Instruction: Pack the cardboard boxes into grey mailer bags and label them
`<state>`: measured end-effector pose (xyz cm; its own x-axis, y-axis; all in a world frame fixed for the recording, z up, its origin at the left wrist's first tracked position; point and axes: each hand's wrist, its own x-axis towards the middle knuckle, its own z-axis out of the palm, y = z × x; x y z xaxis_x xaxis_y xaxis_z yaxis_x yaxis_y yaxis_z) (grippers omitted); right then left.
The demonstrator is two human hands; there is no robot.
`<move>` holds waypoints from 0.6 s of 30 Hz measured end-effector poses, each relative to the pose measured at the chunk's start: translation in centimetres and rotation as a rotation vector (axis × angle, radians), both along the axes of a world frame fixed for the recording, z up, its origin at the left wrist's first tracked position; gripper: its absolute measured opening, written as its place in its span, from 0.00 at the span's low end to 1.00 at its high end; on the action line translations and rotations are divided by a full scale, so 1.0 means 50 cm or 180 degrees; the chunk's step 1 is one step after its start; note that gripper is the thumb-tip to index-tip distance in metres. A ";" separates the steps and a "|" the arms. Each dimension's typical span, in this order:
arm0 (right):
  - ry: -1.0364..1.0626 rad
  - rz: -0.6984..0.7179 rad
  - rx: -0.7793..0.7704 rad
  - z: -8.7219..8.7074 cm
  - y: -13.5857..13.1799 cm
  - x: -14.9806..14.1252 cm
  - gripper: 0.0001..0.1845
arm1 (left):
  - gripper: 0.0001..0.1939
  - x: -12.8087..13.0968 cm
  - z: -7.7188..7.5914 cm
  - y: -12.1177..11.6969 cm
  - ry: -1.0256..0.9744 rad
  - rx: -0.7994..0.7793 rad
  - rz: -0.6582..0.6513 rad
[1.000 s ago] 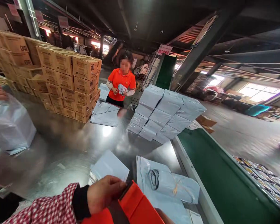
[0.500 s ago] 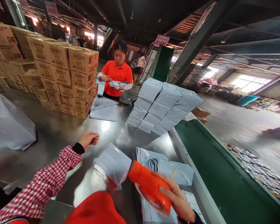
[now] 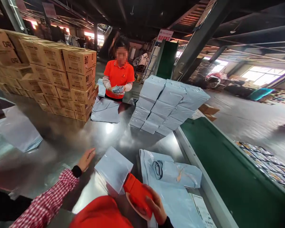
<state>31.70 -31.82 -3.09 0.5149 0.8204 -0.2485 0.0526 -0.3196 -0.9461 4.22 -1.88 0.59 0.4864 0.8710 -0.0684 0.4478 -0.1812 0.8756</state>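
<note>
Right hand [image 3: 155, 202] grips tape dispenser [image 3: 139, 192], best kept square to wrapped parcel [image 3: 114, 166]. Left hand [image 3: 85, 160] is open, inside worktop's [image 3: 71, 134] near edge.

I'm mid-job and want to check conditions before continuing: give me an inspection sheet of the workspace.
Surface: metal table, shiny, with bright reflections.
Job's things: orange tape dispenser in the right hand, its front end at the edge of a pale wrapped package; contact unclear.
Clutter: tied roll on flat pale bags, right of the package; label sheet beside them.
Grippers: bare hands; right grips the dispenser, left hand holds nothing, near the package.
Cables: nothing seen on the table.
Surroundings: brown cartons at left, stacked pale packages ahead, green conveyor at right, person in orange across the table.
</note>
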 end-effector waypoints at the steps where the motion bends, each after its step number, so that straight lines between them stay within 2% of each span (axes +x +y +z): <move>1: -0.0065 -0.0052 0.0000 -0.004 -0.005 0.002 0.23 | 0.30 -0.007 0.009 -0.011 -0.0162 0.0074 -0.0163; 5: 0.0021 -0.0267 0.0003 -0.007 -0.010 -0.008 0.22 | 0.35 -0.017 0.017 -0.080 -0.0588 -0.0133 -0.0858; 8: 0.0324 -0.0462 0.0128 0.017 0.016 -0.013 0.21 | 0.38 0.002 0.030 -0.086 -0.0514 -0.0448 -0.1055; 10: 0.0521 -0.0606 0.0288 0.044 0.055 -0.001 0.22 | 0.39 0.042 0.056 -0.049 -0.0409 -0.0572 -0.1118; 14: 0.0644 -0.0714 0.0413 0.088 0.166 0.069 0.26 | 0.40 0.178 0.111 0.081 -0.0056 -0.0563 -0.1175; 16: 0.0554 -0.0712 0.0348 0.097 0.226 0.111 0.27 | 0.41 0.243 0.119 0.145 0.0095 -0.0580 -0.1320; 18: 0.0389 -0.0668 0.0274 0.098 0.282 0.146 0.26 | 0.40 0.287 0.104 0.191 0.0227 -0.0673 -0.1365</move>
